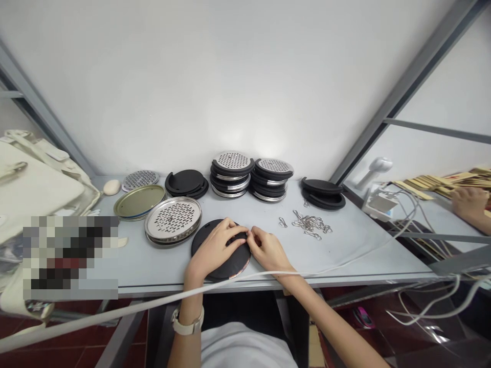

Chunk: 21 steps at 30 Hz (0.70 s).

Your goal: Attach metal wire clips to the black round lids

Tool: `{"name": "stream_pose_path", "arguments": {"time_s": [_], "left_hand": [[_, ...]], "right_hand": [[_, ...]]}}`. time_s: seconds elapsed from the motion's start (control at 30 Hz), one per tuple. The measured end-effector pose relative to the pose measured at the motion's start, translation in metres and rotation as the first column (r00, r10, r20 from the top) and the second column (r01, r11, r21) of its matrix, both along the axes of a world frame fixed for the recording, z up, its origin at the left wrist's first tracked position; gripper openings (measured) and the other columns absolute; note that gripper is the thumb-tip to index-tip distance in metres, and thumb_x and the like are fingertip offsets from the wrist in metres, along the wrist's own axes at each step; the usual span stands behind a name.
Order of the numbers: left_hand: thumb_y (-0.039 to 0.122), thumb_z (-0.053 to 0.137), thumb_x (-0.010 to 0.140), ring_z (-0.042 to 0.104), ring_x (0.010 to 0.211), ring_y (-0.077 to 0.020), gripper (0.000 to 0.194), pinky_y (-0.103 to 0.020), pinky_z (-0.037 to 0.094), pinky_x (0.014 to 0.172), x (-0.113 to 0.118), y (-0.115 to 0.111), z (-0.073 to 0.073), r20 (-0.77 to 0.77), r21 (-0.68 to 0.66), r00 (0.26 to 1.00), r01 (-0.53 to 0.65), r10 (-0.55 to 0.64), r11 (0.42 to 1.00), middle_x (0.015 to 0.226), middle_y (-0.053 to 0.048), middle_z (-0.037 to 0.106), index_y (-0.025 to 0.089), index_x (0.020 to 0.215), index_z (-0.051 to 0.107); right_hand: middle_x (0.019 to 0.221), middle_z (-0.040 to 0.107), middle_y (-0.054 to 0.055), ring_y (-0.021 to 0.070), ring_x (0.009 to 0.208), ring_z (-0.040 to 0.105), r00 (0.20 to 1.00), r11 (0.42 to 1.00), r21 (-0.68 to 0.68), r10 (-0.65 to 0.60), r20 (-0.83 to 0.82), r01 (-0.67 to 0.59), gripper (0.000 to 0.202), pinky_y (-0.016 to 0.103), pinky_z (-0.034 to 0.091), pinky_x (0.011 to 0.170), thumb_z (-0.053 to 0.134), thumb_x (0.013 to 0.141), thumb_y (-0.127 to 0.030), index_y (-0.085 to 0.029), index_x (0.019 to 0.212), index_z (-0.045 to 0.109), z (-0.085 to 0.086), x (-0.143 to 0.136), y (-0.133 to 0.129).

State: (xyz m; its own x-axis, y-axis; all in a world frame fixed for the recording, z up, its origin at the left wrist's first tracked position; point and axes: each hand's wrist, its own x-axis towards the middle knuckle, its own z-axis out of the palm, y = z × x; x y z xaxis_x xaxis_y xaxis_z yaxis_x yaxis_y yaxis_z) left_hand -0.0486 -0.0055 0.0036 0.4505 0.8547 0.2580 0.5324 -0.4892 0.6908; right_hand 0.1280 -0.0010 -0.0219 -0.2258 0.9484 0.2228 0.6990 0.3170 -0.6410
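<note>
A round black disc (230, 265) with a thin shiny rim lies at the table's front edge. My left hand (215, 249) rests across it, with thumb and fingers closed on its right side. At that same edge, the fingertips of my right hand (267, 249) are pinched together, touching or almost touching the left fingertips. Whatever sits between the right fingertips is too small to make out. Just left of the disc is a perforated silver grater plate (174, 219) on top of a round tin. Small metal snap hooks (311, 223) lie in a loose pile to the right.
Two stacks of black discs and grater plates (233, 162) stand by the wall. Further black discs (322, 193) lie right, a gold lid (140, 201) left. A white cable (161, 302) crosses before the table. Another person's hand (470, 204) is at far right near flat yellowish pieces.
</note>
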Motion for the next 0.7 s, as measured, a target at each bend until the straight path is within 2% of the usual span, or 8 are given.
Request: {"name": "stream_pose_path", "arguments": {"time_s": [0.47, 0.7], "left_hand": [[0.027, 0.046, 0.094, 0.053, 0.102, -0.0189, 0.029, -0.035, 0.042, 0.096, 0.0003, 0.0007, -0.0011, -0.021, 0.008, 1.0, 0.01, -0.01, 1.0, 0.106, -0.005, 0.053, 0.028, 0.12, 0.059], [0.023, 0.043, 0.094, 0.052, 0.1, -0.0197, 0.027, -0.038, 0.041, 0.096, 0.0004, 0.0022, -0.0027, -0.046, 0.06, 0.998, -0.031, 0.034, 0.998, 0.103, -0.005, 0.053, 0.027, 0.113, 0.062]], "right_hand": [[0.056, 0.049, -0.004, 0.01, 0.049, 0.04, 1.0, 1.0, -0.002, 0.009, -0.022, -0.009, 0.027, 0.021, 0.027, 0.051, 0.038, 0.092, -0.03, -0.019, 0.069, 0.049, 0.0001, -0.0008, 0.0001], [0.055, 0.046, -0.004, 0.0102, 0.05, 0.04, 0.999, 1.0, -0.011, 0.02, -0.035, -0.02, 0.028, 0.021, 0.027, 0.051, 0.038, 0.092, -0.03, -0.02, 0.066, 0.046, -0.0006, -0.0011, 0.0001]]}}
